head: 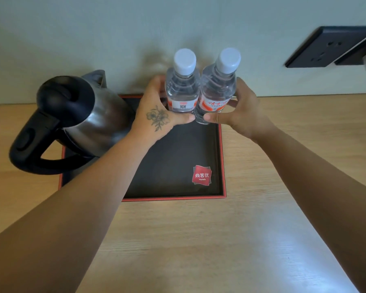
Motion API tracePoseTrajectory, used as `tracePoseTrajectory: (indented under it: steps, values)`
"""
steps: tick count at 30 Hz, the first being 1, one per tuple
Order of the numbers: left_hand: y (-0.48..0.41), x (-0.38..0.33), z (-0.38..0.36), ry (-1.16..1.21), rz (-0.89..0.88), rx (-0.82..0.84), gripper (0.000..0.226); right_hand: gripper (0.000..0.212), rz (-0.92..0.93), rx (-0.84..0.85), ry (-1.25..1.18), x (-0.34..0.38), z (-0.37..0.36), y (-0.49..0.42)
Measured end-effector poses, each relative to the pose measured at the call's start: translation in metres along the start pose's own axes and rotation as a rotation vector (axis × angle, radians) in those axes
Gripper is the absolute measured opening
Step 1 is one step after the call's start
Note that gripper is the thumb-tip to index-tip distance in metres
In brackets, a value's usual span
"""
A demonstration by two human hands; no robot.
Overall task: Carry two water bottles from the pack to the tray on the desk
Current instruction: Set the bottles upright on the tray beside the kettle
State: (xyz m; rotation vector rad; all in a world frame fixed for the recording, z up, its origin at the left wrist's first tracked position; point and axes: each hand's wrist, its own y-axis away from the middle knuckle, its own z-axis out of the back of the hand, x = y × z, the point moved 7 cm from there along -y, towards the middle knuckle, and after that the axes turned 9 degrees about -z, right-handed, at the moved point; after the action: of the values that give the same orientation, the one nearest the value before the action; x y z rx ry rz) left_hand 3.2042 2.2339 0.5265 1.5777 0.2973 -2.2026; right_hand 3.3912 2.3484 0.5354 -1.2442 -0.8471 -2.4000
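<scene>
Between two bare hands, over the far end of a black rectangular tray w/ red rim, stand two clear plastic water bottles w/ pale lavender screw caps, upright and pressed side by side. Left hand, marked w/ a flower tattoo on its back, wraps the left bottle at label height; right hand wraps the right bottle the same way. Thumbs point toward each other in front of the bottles, tips near but not touching. Both labels are white w/ orange-red print. Whether the bottle bases rest on the tray floor or hang just above it cannot be told, since thumbs and bottle bodies hide them.

Just left of the left hand sits a stainless-steel electric kettle w/ black lid and black loop handle, on the same tray, handle reaching toward the camera. Below the right wrist, on the tray's near right corner, is a red square logo sticker w/ white characters & the word "Hotels". Tray lies on a light wood-grain desk running under both forearms. Beyond the fingers rises a pale wall; up and right of the right hand hangs a black wall socket plate.
</scene>
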Motion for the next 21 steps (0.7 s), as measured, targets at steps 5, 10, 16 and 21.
tracePoseTrajectory:
  steps: [5, 10, 16, 21]
  values:
    - [0.014, -0.071, 0.03, -0.167, -0.247, 0.006, 0.081, 0.071, 0.174, -0.096, -0.033, 0.046, 0.03, 0.028]
    - [0.015, -0.13, 0.04, -0.34, -0.532, 0.187, 0.049, 0.045, 0.27, -0.14, 0.076, 0.081, 0.039, 0.046]
    - [0.011, -0.139, 0.035, -0.502, -0.652, 0.272, 0.043, 0.041, 0.26, -0.182, 0.151, 0.082, 0.039, 0.051]
    - [0.01, -0.142, 0.033, -0.535, -0.64, 0.244, 0.036, 0.033, 0.257, -0.222, 0.201, 0.082, 0.041, 0.046]
